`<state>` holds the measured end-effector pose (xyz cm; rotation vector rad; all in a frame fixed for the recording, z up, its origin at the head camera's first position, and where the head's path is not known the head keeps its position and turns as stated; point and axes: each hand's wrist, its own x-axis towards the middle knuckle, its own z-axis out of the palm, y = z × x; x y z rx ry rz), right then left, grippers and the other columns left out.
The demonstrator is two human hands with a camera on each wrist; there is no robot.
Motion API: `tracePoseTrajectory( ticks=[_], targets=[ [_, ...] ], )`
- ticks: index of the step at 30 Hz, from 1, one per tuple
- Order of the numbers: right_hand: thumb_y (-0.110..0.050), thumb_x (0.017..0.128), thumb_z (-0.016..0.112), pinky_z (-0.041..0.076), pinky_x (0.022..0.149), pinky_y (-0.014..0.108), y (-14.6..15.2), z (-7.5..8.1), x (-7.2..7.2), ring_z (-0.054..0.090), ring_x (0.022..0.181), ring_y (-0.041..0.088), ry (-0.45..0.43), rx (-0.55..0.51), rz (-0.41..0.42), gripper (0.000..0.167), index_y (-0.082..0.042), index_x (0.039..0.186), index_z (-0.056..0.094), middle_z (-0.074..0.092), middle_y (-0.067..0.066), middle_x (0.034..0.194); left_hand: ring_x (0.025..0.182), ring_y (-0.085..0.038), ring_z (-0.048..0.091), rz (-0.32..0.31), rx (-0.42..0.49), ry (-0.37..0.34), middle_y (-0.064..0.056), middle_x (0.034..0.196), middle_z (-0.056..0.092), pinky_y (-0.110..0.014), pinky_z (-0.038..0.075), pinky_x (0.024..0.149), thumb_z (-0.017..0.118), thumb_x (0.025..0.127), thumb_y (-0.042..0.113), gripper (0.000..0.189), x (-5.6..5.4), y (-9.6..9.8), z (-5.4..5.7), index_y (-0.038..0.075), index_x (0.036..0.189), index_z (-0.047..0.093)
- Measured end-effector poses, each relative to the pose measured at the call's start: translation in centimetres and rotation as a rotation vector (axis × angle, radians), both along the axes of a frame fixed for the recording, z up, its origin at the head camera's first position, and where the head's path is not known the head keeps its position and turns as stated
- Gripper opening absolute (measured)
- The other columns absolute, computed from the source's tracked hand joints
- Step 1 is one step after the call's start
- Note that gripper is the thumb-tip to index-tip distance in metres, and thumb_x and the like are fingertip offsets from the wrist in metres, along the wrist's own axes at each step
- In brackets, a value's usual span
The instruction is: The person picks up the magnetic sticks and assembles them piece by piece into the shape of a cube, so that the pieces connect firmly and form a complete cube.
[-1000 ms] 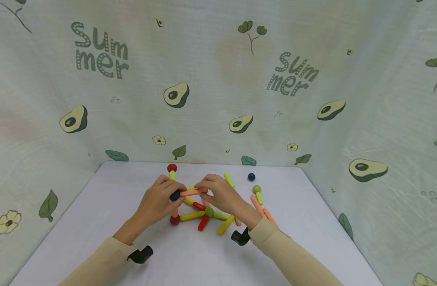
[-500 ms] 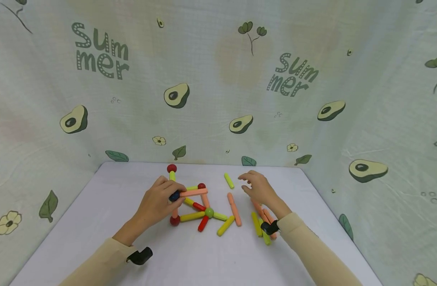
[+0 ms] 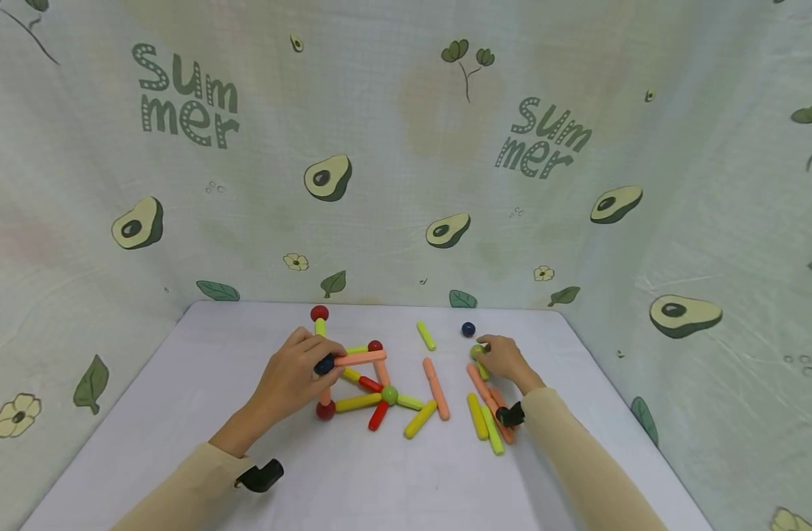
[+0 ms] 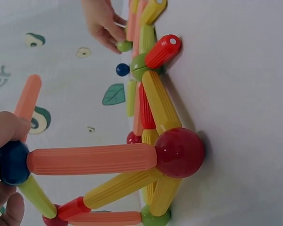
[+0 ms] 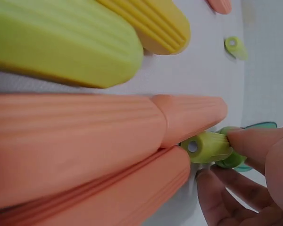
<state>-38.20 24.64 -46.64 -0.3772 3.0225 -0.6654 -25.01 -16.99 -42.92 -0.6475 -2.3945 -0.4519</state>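
My left hand [image 3: 287,375] grips the dark blue ball [image 4: 14,162] at the top of a structure of magnetic rods and balls. From that ball one salmon rod [image 3: 362,358] juts out to the right, its far end free. Another salmon rod [image 4: 92,159] runs down to a red ball [image 4: 180,151] at the table. A green ball [image 3: 389,395] joins several rods low on the structure's right side. Farther right, my right hand [image 3: 508,360] pinches a loose green ball [image 3: 476,352] with a short lime rod [image 5: 212,147] attached, thumb on one side and fingers beneath.
A loose dark blue ball [image 3: 468,330] lies behind the right hand. Salmon rods [image 3: 481,391], a yellow rod [image 3: 477,417] and a lime rod [image 3: 493,431] lie together under the right wrist. Between them and the structure is another salmon piece [image 3: 436,389]. A printed cloth [image 3: 392,110] hangs behind the table.
My right hand has let go of the upper salmon rod and moved right, down to the loose green ball. My left hand stays on the dark blue ball.
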Motion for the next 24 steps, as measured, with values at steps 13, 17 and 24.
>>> tracePoseTrajectory(
  ticks=[13, 17, 24],
  targets=[
    [-0.007, 0.094, 0.08, 0.058, 0.092, 0.05, -0.6, -0.3, -0.3, 0.068, 0.101, 0.03, 0.013, 0.025, 0.043, 0.032, -0.004, 0.123, 0.069, 0.073, 0.016, 0.113, 0.094, -0.016, 0.049, -0.016, 0.008, 0.004, 0.003, 0.104, 0.076, -0.029, 0.055, 0.073, 0.093, 0.083, 0.023, 0.032, -0.1, 0.0, 0.0, 0.019, 0.111, 0.077],
    [-0.005, 0.094, 0.08, 0.058, 0.091, 0.049, -1.2, -0.3, 0.3, 0.066, 0.101, 0.03, 0.047, 0.041, 0.056, 0.034, -0.002, 0.124, 0.065, 0.07, 0.016, 0.113, 0.093, -0.016, 0.049, -0.012, 0.007, 0.013, 0.003, 0.104, 0.076, -0.029, 0.055, 0.073, 0.094, 0.082, 0.022, 0.033, -0.1, 0.0, 0.0, 0.019, 0.11, 0.078],
    [-0.008, 0.098, 0.077, 0.057, 0.086, 0.046, -1.9, 0.4, 1.1, 0.062, 0.096, 0.027, 0.045, 0.029, 0.084, 0.034, -0.002, 0.126, 0.06, 0.066, 0.014, 0.112, 0.093, -0.017, 0.049, -0.01, 0.008, 0.024, 0.002, 0.103, 0.076, -0.029, 0.056, 0.072, 0.094, 0.082, 0.022, 0.033, -0.1, 0.0, -0.1, 0.017, 0.109, 0.078]
  ],
)
